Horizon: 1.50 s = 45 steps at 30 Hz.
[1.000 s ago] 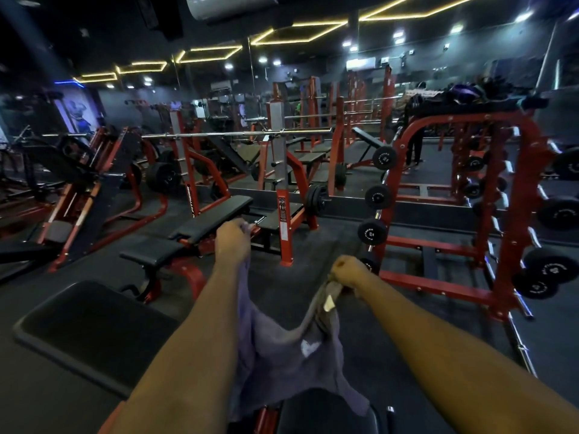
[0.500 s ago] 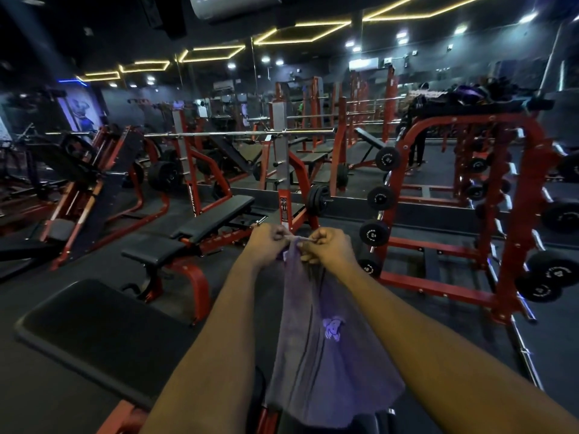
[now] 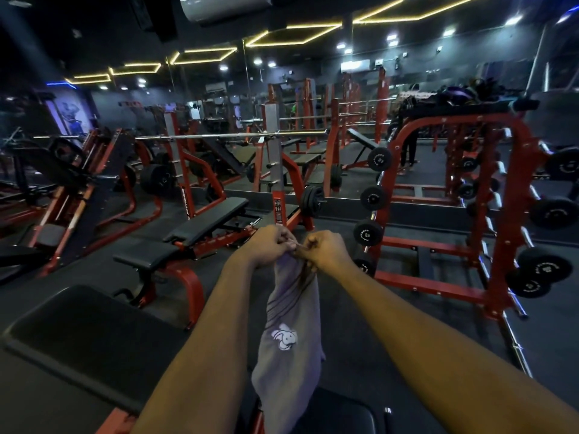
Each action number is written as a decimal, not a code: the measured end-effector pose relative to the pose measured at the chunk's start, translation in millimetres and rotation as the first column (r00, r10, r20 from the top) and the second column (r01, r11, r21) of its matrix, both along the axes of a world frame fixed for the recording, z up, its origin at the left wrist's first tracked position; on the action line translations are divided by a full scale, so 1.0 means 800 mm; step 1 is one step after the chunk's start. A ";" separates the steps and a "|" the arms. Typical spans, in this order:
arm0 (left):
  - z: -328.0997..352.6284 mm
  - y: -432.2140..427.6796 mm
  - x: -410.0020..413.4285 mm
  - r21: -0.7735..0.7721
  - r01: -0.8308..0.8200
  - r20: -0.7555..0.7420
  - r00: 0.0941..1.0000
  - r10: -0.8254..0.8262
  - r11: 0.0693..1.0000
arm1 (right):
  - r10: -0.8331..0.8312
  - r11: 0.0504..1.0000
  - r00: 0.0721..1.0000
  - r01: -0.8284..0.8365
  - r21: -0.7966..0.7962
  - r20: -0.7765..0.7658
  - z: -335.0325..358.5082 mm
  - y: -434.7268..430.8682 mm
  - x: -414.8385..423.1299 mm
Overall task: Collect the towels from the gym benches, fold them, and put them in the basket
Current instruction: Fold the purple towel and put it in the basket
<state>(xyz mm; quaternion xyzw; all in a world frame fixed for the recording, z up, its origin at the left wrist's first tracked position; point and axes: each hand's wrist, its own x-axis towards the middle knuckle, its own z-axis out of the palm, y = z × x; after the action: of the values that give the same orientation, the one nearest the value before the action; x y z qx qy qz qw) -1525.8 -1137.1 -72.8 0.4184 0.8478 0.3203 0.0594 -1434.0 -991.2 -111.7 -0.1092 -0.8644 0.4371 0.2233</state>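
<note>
A person's two bare arms reach forward over a dim gym floor, the left hand (image 3: 269, 245) and the right hand (image 3: 326, 250) drawn close together, knuckles nearly touching, each closed in a pinch on the top edge of a greyish-purple towel (image 3: 289, 339). The towel hangs straight down from the two hands between the forearms, doubled lengthwise into a narrow strip, with dark stripes just under the right hand and a small white animal figure (image 3: 283, 339) stitched lower down. Its bottom end reaches the black pad of a bench (image 3: 341, 415) directly beneath the arms, at the lower edge of the view; whether it rests on the pad or hangs just above cannot be told. Below and to the left of the left forearm lies a broad black padded bench (image 3: 78, 336), and farther out beyond the left hand stands a red-framed adjustable bench (image 3: 175, 242) with black cushions. Just past both hands rises a red upright post (image 3: 277, 195) carrying a steel barbell (image 3: 219, 135) across its top. To the right of the right hand stands a red rack (image 3: 498, 220) hung with black dumbbells (image 3: 368, 232). Mirrors along the far wall repeat the red frames, and yellow strip lights (image 3: 291, 36) trace angular shapes on the dark ceiling above.
</note>
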 end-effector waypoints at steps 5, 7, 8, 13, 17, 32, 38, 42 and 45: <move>0.018 -0.003 0.001 0.015 -0.137 -0.208 0.968 0.138 0.990 | 0.211 0.977 0.955 -0.205 -0.050 0.211 -0.019 0.000 0.000; 0.032 -0.011 0.000 0.196 -0.171 -0.216 0.953 0.212 0.966 | 0.257 0.966 0.927 -0.248 -0.070 0.274 -0.040 -0.001 -0.002; 0.041 -0.015 0.003 0.286 -0.185 -0.212 0.945 0.250 0.940 | 0.254 0.967 0.918 -0.249 -0.057 0.305 -0.049 -0.001 -0.001; 0.079 -0.032 0.015 0.665 -0.349 -0.131 0.815 0.564 0.660 | 0.210 0.953 0.814 -0.294 0.072 0.541 -0.075 0.001 0.012; 0.094 -0.050 0.001 0.841 -0.371 -0.081 0.632 0.771 0.393 | -0.012 0.906 0.704 -0.293 0.306 0.710 -0.102 0.018 0.028; -0.049 -0.108 -0.056 0.305 -0.857 -0.073 0.413 0.908 0.415 | -0.646 0.741 0.713 0.672 -0.003 0.274 -0.053 0.095 0.041; -0.067 -0.116 -0.052 0.093 -0.943 -0.137 0.306 0.942 0.320 | -0.644 0.740 0.764 0.615 -0.272 -0.024 -0.046 0.101 0.039; -0.062 -0.104 -0.045 0.281 -0.915 -0.120 0.266 0.957 0.289 | -0.696 0.708 0.707 0.646 -0.286 -0.128 -0.041 0.096 0.034; -0.052 -0.096 -0.032 0.539 -0.799 -0.053 0.282 0.958 0.265 | -0.753 0.657 0.628 0.705 -0.266 -0.196 -0.036 0.088 0.027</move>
<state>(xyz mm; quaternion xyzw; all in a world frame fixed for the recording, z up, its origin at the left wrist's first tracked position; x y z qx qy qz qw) -1551.5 -1214.0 -114.1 -0.0859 0.8368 0.3805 -0.3842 -1412.4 -920.7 -140.3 -0.4033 -0.6640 0.3892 0.4950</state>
